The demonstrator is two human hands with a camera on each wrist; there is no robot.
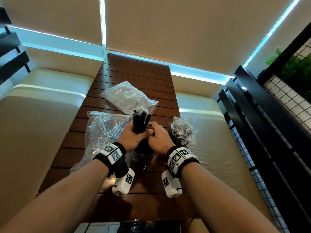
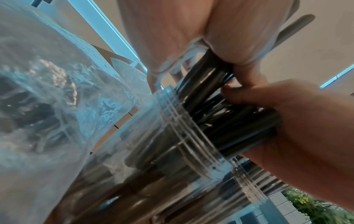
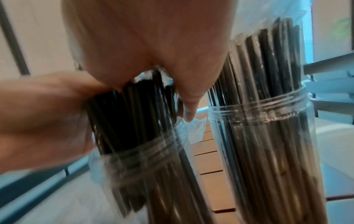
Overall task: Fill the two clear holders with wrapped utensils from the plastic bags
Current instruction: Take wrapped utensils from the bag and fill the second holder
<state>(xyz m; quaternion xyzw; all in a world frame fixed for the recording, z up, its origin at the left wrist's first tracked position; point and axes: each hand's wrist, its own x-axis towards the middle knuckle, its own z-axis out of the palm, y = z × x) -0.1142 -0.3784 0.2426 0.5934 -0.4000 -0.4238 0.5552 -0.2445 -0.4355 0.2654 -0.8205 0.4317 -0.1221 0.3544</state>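
Hands meet over a clear holder point(image 1: 142, 156) at table centre: a bundle of black wrapped utensils point(image 1: 140, 122) is clenched by the left hand point(image 1: 132, 137) and steadied at 3 o'clock by the right hand point(image 1: 157, 137). Handles should be kept upright and eased down together. A second, filled holder point(image 3: 268, 136) stands at 3 o'clock.

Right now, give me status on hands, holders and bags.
Both hands, left and right, grip the utensil bundle in the near holder. Far holder full. Two bags beside, not blocking.
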